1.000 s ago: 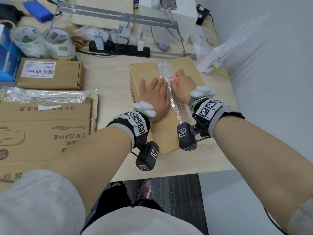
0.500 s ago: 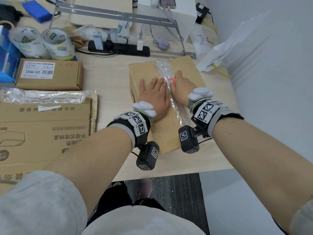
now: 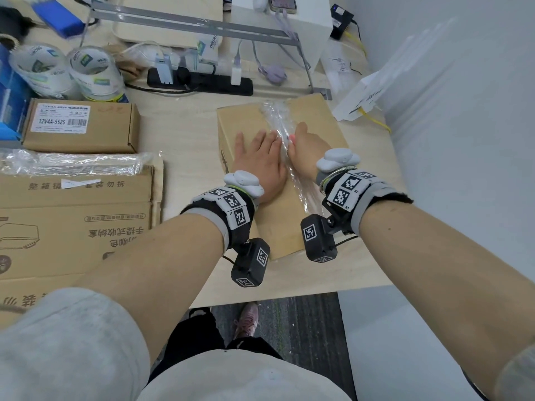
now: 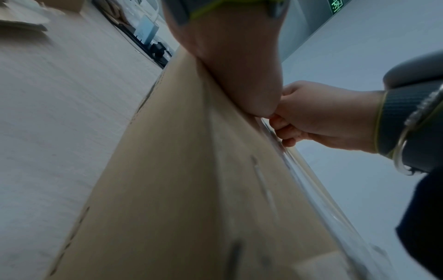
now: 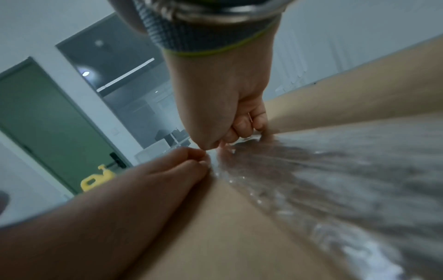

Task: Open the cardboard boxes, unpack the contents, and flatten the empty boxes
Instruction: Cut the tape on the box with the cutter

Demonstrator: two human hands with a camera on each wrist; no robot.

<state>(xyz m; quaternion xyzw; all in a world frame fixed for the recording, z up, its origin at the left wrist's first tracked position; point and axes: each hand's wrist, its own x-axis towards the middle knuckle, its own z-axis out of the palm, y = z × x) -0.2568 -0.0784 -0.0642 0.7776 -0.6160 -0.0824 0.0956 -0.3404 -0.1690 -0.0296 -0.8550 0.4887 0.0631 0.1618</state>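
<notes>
A closed brown cardboard box [image 3: 318,123] lies on the table, with a strip of clear tape [image 3: 276,112] running along its top seam. My left hand [image 3: 257,157] lies flat on the lid left of the seam, fingers straight, pressing down. My right hand [image 3: 308,149] is curled round a small pink tool [image 3: 292,137] whose tip sits on the tape line. In the left wrist view the right hand [image 4: 318,117] shows as a fist against the box top [image 4: 179,189]. In the right wrist view, wrinkled tape [image 5: 335,180] stretches from my right hand [image 5: 215,106] toward the camera.
Flattened cartons [image 3: 75,227] with a clear plastic strip lie at the left, a small labelled box [image 3: 81,125] behind them. Tape rolls [image 3: 66,73] and a black power strip [image 3: 199,81] stand at the back. White paper [image 3: 364,96] leans at the right wall. The table's front edge [image 3: 289,287] is near.
My right hand with the pink tool has slid a little nearer to me along the tape seam. The left hand stays flat on the lid.
</notes>
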